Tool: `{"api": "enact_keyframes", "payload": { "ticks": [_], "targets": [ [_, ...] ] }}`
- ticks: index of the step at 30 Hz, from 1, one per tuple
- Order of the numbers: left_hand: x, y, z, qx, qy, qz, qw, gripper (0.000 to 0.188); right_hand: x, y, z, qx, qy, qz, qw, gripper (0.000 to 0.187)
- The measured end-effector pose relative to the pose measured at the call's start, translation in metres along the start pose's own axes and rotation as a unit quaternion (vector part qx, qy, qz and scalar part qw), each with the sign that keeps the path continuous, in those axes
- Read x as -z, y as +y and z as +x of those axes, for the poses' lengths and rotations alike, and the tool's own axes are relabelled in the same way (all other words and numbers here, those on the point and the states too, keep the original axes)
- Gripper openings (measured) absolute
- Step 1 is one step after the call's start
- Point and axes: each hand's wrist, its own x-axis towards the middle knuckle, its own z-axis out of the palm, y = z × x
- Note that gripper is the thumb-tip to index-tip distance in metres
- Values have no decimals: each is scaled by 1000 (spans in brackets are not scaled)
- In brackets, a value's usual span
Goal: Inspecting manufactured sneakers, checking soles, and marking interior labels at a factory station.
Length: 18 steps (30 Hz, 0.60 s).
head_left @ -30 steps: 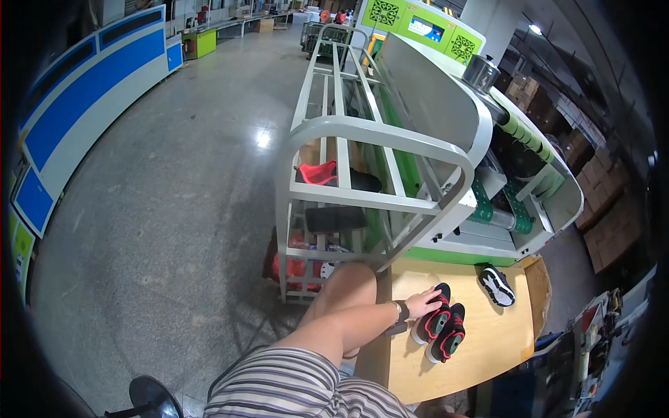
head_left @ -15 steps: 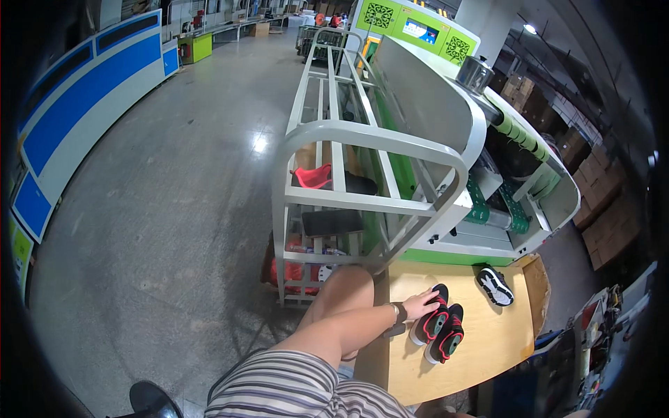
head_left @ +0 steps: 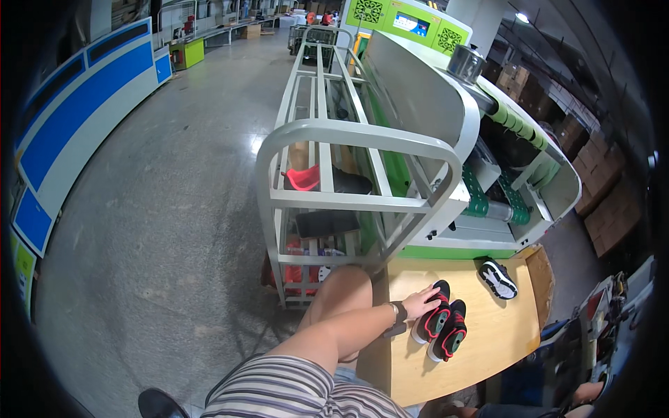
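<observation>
A pair of black sneakers with red trim and pale soles stands on the light wood tabletop (head_left: 481,348). My left hand (head_left: 420,304), a dark band at its wrist, lies across the front of the left sneaker (head_left: 433,324), its fingers stretched out and touching the upper. Close beside it, apart from my hand, is the right sneaker (head_left: 449,336). Farther back on the table another shoe (head_left: 499,280) rests on its side, showing a white and black sole. My right hand is out of the picture.
A grey metal rack (head_left: 352,202) with shoes on its shelves stands ahead, left of the table. Behind the table is a white and green machine (head_left: 481,240) bearing a metal pot (head_left: 465,64). Cartons (head_left: 606,181) are stacked at right. Another person's bare limb (head_left: 589,393) shows at lower right.
The view has shifted slightly, so the rack appears farther left. Another person's limb and dark clothing now show at lower right. My left hand remains on the left sneaker.
</observation>
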Motion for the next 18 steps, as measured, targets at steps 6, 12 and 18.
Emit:
{"api": "enact_keyframes", "payload": {
  "ticks": [6, 12, 18],
  "targets": [
    [1, 2, -2, 11, -27, 23, 999, 72, 0, 2, -1, 1, 2, 2, 1000, 41],
    [0, -4, -1, 1, -15, -20, 1000, 72, -1, 5, 6, 8, 6, 5, 1000, 40],
    [5, 11, -2, 20, -35, -18, 999, 69, 5, 6, 6, 12, 8, 11, 1000, 38]
  ]
}}
